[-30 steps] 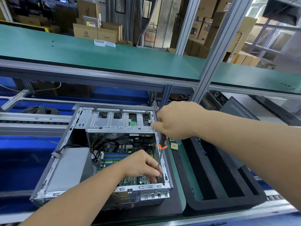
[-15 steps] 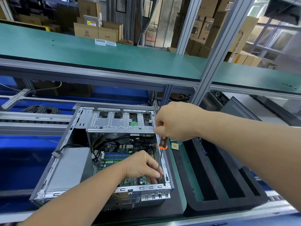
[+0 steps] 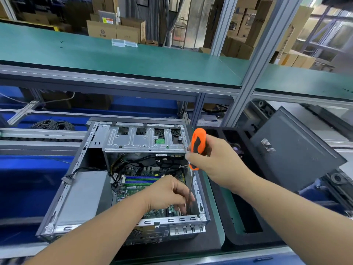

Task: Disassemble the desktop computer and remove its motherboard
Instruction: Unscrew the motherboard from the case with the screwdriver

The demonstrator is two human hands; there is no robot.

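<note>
My right hand (image 3: pixel 215 165) grips the orange-and-black plastic handle of a long screwdriver (image 3: pixel 197 148), fingers wrapped round its lower half, while my left hand (image 3: pixel 168 194) reaches into the open grey steel computer case (image 3: pixel 63 192) and pinches the thin steel shaft low down, steadying it near the tip. The tool stands almost upright, handle tilted slightly away from me, its long axis running down along the inside of the case's right wall; the tip is hidden behind my left fingers, so I cannot tell whether it sits in a screw. The green motherboard (image 3: pixel 145 180) lies flat on the case floor, directly beneath and to the left of the tip, with blue memory slots (image 3: pixel 142 178) further in and black cables (image 3: pixel 131 161) crossing above them. My left hand is the nearer to the board. A silver drive cage (image 3: pixel 133 140) spans the far end. The case rests on the green-matted table (image 3: pixel 214 203), beside a black foam tray (image 3: pixel 236 234) and a dark grey side panel (image 3: pixel 298 155).
</note>
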